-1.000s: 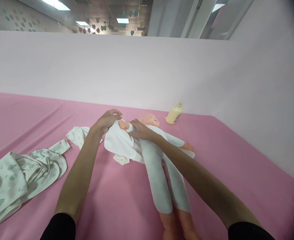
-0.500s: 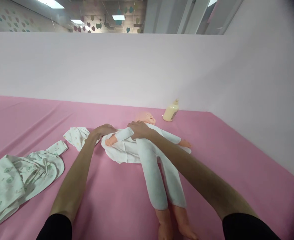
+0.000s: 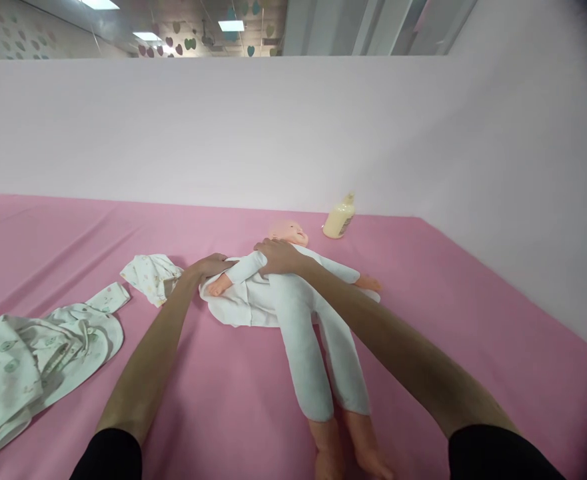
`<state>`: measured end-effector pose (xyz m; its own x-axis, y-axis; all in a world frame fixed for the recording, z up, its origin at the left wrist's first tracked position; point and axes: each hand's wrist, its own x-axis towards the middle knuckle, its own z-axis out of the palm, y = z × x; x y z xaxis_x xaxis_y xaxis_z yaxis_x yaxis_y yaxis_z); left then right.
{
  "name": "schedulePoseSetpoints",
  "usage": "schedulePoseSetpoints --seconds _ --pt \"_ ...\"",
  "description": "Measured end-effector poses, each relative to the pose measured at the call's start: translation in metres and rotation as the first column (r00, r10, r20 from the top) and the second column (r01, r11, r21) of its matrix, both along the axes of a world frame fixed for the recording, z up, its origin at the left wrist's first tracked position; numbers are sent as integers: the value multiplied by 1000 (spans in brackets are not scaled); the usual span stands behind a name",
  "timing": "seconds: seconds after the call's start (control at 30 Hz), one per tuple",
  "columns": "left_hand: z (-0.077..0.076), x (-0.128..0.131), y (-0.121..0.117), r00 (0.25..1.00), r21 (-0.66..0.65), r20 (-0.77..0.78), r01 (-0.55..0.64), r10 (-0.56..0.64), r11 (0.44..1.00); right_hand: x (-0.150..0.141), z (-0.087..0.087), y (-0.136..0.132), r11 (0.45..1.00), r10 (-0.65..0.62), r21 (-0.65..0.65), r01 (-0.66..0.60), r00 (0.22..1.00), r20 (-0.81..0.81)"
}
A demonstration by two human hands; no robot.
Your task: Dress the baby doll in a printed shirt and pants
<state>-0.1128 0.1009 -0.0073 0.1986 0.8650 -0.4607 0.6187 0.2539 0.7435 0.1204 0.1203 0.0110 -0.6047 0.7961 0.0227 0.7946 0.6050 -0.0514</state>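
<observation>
A baby doll (image 3: 298,307) in a white long-sleeved suit lies on its back on the pink surface, its head at the far end and its bare feet towards me. Spread under its torso is a white cloth (image 3: 233,312). My right hand (image 3: 279,256) rests on the doll's chest, fingers laid over it and open. To its left, my left hand (image 3: 213,265) reaches over the white cloth beside the doll's sleeved arm. Its fingers look stretched out, with the tips partly hidden behind that arm.
A pump bottle (image 3: 339,219) of pale yellow liquid stands beyond the doll, near the white wall (image 3: 198,133). On the left lie a small patterned white cloth (image 3: 148,275) and a larger leaf-print garment (image 3: 48,360). Pink sheeting (image 3: 223,400) covers the surface.
My left hand has shifted slightly right and nearer to me, towards the doll's sleeve. My right hand stays on the doll's chest. The view has tilted a little.
</observation>
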Motion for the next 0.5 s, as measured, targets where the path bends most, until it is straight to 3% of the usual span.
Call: schedulePoseSetpoints --seconds 0.13,0.23,0.3,0.37,0.4,0.43,0.5 --pt "0 3 -1 1000 57 -6 27 -26 998 23 -7 -13 999 -6 34 17 957 -290" --pt "6 8 -1 979 253 -197 2 50 968 53 -13 -30 956 -201 59 289 785 -586" --pt "15 19 -4 943 415 -292 -24 158 910 77 -16 -42 860 -414 -95 502 575 -705" --pt "25 36 -12 935 537 -278 -38 220 842 98 -19 -52 773 -568 -296 562 404 -717" --pt "29 46 -19 942 598 -247 -37 228 800 108 -20 -56 744 -619 -396 539 332 -712" --pt "33 57 -26 962 609 -198 -29 187 793 115 -22 -59 720 -661 -493 487 266 -702" --pt "34 77 -41 991 513 -117 5 64 858 125 -25 -64 667 -731 -652 359 146 -667"
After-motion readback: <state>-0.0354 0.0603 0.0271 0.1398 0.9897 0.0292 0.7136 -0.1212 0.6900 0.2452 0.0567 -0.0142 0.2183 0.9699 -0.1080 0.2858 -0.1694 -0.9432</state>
